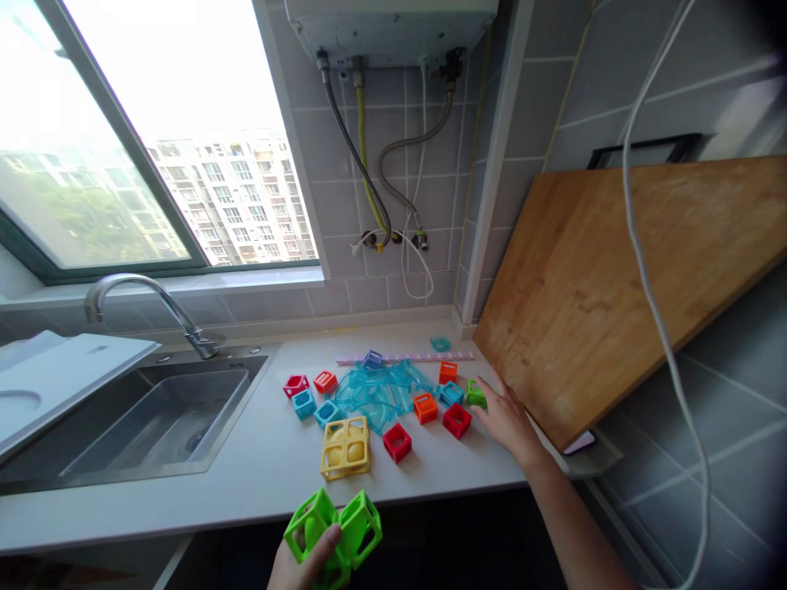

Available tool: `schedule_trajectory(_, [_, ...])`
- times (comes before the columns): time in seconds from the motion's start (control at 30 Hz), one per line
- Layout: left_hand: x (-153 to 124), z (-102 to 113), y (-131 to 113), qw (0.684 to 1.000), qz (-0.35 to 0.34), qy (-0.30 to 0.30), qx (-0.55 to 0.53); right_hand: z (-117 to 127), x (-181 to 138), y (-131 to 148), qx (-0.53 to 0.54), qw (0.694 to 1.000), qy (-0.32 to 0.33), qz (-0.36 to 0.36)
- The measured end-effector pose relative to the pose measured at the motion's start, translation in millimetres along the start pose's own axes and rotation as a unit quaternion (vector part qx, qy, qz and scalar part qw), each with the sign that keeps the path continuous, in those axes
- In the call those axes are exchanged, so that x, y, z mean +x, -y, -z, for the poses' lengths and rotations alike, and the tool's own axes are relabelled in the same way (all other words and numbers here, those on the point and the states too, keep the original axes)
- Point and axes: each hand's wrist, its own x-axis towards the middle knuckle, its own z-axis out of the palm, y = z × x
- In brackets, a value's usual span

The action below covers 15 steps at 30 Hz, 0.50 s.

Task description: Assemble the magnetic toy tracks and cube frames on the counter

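Note:
Joined green cube frames [335, 537] are gripped by my left hand [307, 565] in front of the counter edge, its thumb across them. My right hand [504, 414] reaches over the counter's right side, fingers apart around a small green cube frame [475, 393]; whether they touch it is unclear. Close by lie a red cube [457, 420], a blue cube [451, 394] and orange cubes [425, 408]. A yellow block of cube frames with balls inside [345, 448] sits near the front edge. Translucent blue curved track pieces [384, 389] are heaped in the middle.
At left is a sink [166, 418] with a faucet [153, 299] and a white board [61, 377] across it. A large wooden board [633, 279] leans on the right wall, a white cable [643, 262] hanging before it. More cubes lie left of the track pieces.

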Motion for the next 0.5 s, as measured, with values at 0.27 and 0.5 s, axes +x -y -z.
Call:
schedule_trajectory(0.27, [-14.6,-16.5,5.1,0.998,-0.036,0.045,0.009,43.9,-105.5,124.6,0.334,0.905,0.257,0.064])
schedule_trajectory(0.5, [-32.3,-16.4,6.0,0.976,-0.126,0.158,0.080,37.6,-122.4,132.2,0.487,0.793,0.366,0.021])
